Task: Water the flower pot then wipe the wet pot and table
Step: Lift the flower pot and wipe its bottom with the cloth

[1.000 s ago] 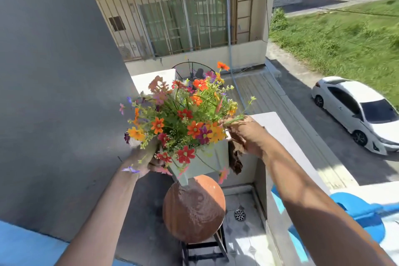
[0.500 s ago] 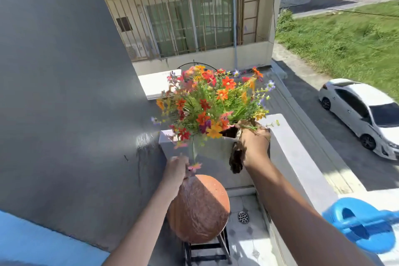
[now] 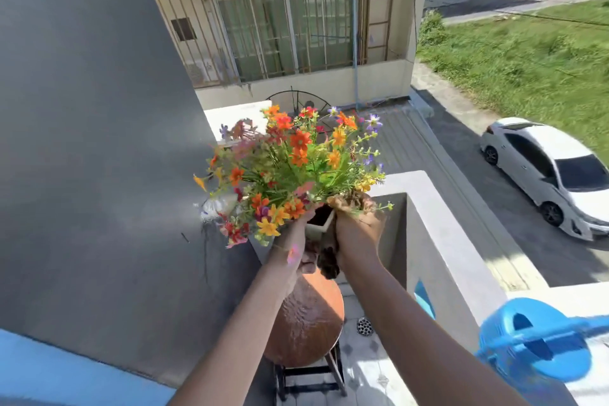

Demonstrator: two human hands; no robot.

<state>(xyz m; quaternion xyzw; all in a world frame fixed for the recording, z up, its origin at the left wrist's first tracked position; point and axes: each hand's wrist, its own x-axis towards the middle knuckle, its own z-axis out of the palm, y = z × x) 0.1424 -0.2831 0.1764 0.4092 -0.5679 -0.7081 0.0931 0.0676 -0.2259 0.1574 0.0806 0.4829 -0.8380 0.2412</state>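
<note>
A white flower pot [image 3: 319, 224] full of orange, red and purple flowers [image 3: 296, 168] is held in the air above a round brown table [image 3: 306, 323], whose top looks wet. The pot is tilted, its flowers leaning left. My left hand [image 3: 298, 250] grips the pot from below on its near side. My right hand [image 3: 359, 227] presses a dark brown cloth [image 3: 328, 260] against the pot's right side, fingers over the rim. Most of the pot is hidden by flowers and hands.
A blue watering can [image 3: 534, 343] stands on the white balcony ledge [image 3: 438, 234] at lower right. A grey wall [image 3: 99, 142] closes the left side. A floor drain [image 3: 364, 326] lies beside the table. A white car [image 3: 553, 175] is parked below.
My left hand has moved from the pot's left side to its underside, close to my right hand. The pot has tilted so that the flowers lean left.
</note>
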